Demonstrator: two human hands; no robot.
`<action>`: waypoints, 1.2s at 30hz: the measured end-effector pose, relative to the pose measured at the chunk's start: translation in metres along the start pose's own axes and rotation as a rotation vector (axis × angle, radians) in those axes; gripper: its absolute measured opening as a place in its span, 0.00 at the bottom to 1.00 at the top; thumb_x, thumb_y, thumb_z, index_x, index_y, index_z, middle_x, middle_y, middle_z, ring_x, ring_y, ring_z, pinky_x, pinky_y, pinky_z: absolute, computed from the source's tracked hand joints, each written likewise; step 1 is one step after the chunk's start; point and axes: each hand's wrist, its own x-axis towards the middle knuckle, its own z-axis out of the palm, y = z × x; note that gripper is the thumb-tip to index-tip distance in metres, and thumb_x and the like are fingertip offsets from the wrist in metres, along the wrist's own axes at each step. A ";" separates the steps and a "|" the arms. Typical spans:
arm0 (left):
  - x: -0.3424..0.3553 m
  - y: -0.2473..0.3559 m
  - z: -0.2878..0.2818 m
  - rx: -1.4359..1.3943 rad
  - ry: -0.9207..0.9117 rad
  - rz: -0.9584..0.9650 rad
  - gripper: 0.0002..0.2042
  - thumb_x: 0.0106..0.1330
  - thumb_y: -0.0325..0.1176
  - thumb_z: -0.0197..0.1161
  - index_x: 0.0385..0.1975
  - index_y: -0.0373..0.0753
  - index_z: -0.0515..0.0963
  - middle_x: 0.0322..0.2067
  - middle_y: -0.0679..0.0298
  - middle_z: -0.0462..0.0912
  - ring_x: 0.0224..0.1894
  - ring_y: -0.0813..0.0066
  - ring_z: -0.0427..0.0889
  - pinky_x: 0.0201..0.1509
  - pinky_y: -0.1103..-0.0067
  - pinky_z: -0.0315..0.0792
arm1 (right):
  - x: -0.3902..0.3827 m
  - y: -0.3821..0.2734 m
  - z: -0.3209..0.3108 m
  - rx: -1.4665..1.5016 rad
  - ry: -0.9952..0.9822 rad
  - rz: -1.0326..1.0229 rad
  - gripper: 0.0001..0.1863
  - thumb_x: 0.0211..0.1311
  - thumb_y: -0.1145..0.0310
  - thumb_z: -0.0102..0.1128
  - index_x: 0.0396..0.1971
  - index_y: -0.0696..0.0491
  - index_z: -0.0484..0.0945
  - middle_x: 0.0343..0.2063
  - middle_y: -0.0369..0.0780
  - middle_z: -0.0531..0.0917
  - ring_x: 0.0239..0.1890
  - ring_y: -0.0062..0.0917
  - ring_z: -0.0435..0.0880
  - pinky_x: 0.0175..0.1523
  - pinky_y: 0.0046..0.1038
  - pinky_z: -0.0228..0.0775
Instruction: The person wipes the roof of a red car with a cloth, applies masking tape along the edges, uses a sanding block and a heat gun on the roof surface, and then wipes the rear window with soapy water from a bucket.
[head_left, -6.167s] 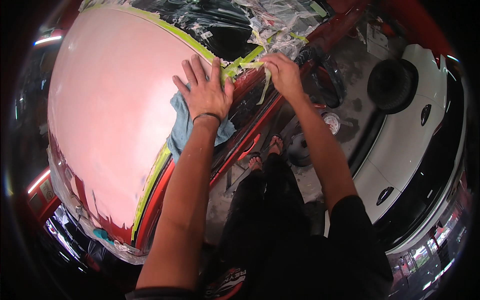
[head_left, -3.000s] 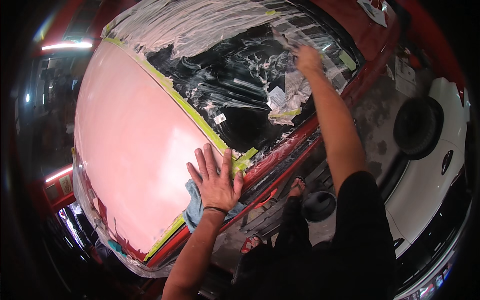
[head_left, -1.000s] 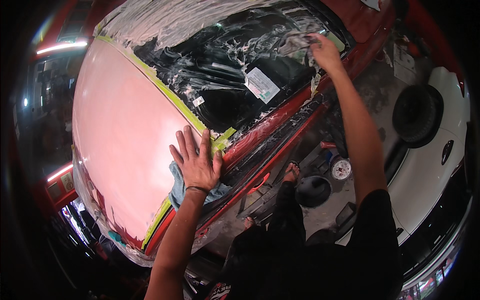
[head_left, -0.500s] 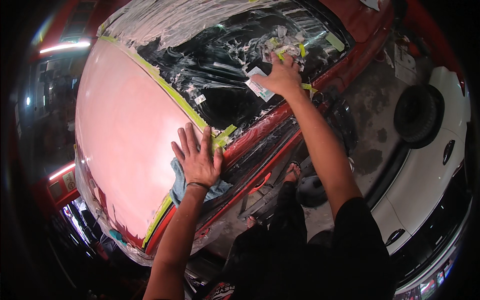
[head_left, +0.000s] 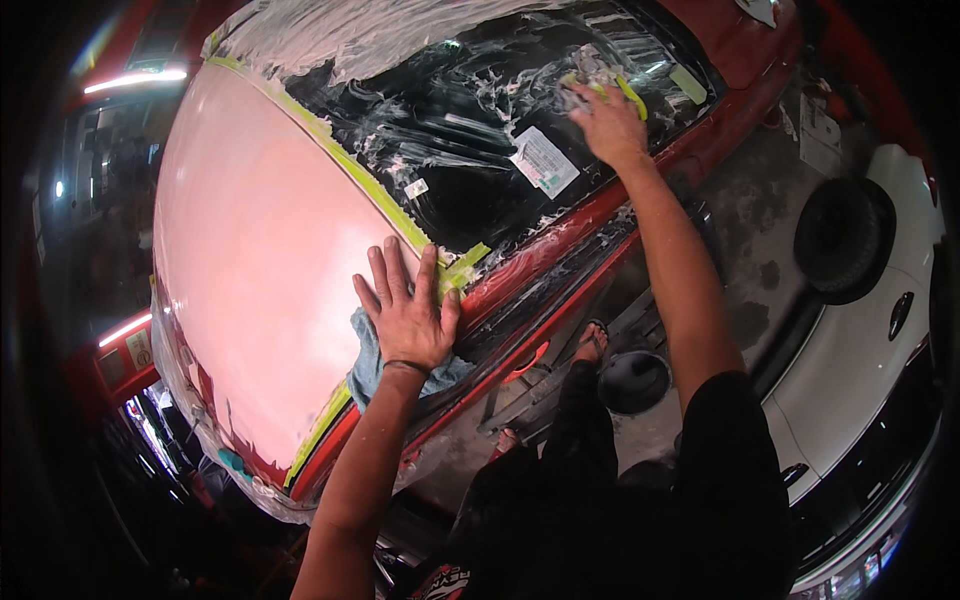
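Note:
My left hand lies flat with fingers spread on the edge of a car roof coated in pale pink. Under its heel is a blue-grey cloth, bunched at the roof's side. Out over the dark windshield, my right hand closes on a crumpled wad of masking film with yellow-green tape in it. The fingertips are partly hidden by the wad. White smears streak the glass. A white printed label and a smaller white sticker show on it.
Yellow-green masking tape runs along the roof's front edge. Clear plastic sheeting covers the far side. On the right, a tire rests against a white car. A black round object is near my feet.
My right hand has moved right and farther across the windshield, gathering the wad tighter and leaving the label uncovered. My left hand stays on the roof edge.

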 end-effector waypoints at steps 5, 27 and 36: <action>0.000 -0.001 -0.001 -0.001 0.001 -0.003 0.34 0.76 0.57 0.50 0.79 0.51 0.64 0.82 0.43 0.47 0.85 0.39 0.39 0.81 0.39 0.30 | 0.005 0.084 -0.012 -0.037 -0.118 0.299 0.22 0.69 0.66 0.66 0.63 0.50 0.79 0.50 0.47 0.85 0.53 0.48 0.87 0.59 0.48 0.82; -0.019 0.000 0.019 -0.106 0.148 0.000 0.38 0.78 0.62 0.47 0.82 0.47 0.55 0.82 0.52 0.52 0.85 0.46 0.42 0.83 0.40 0.34 | -0.622 -0.002 -0.205 2.144 -0.202 0.887 0.19 0.78 0.72 0.56 0.64 0.58 0.72 0.48 0.52 0.85 0.33 0.38 0.85 0.31 0.35 0.77; -0.004 -0.080 -0.005 -0.693 0.124 0.031 0.42 0.74 0.64 0.54 0.80 0.41 0.60 0.76 0.46 0.66 0.79 0.43 0.61 0.82 0.42 0.42 | -0.932 -0.039 -0.195 2.042 0.324 1.086 0.20 0.72 0.63 0.64 0.59 0.53 0.73 0.40 0.44 0.83 0.31 0.30 0.83 0.28 0.29 0.75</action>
